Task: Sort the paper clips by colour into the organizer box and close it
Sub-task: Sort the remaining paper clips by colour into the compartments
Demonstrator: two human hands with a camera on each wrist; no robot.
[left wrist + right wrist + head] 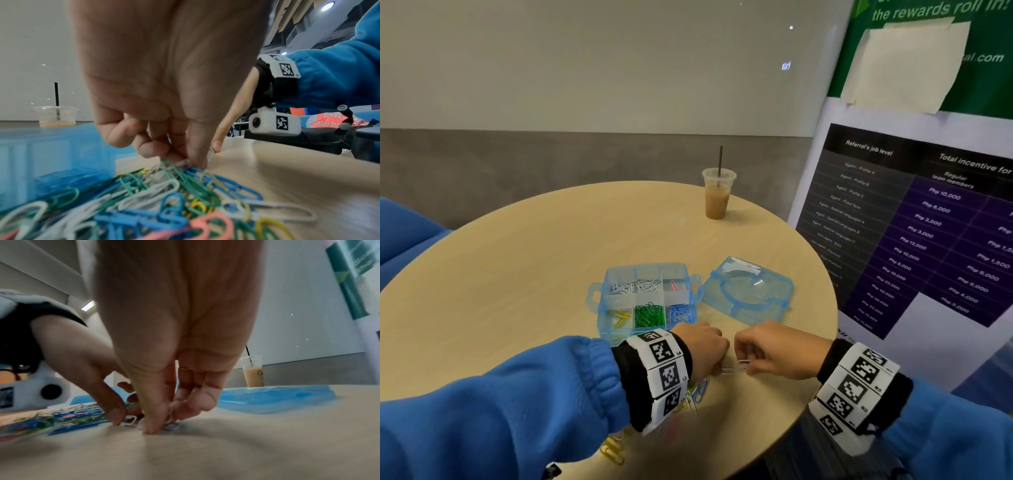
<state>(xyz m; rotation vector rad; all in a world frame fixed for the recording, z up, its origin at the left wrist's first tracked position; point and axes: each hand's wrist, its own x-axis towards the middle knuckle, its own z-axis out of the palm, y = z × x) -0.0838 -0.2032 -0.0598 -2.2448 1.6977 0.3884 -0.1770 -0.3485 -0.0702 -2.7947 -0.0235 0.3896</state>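
The open blue organizer box [599, 301] holds white clips at the back, pink at the back right, and yellow, green and blue along the front. Its detached lid [748, 291] lies to the right of it. A mixed pile of paper clips [164, 203] lies under my left wrist. My left hand [722, 363] is at the pile's right edge, fingers curled, pinching a white clip [129, 419]. My right hand [743, 363] is just to its right, thumb tip on the table and fingers curled round several white clips [171, 415].
An iced coffee cup with a straw [718, 195] stands at the table's far side. A poster board [914, 222] leans beside the round table's right edge. Loose yellow clips [613, 448] lie near the front edge. Blue seating [400, 229] is at the left.
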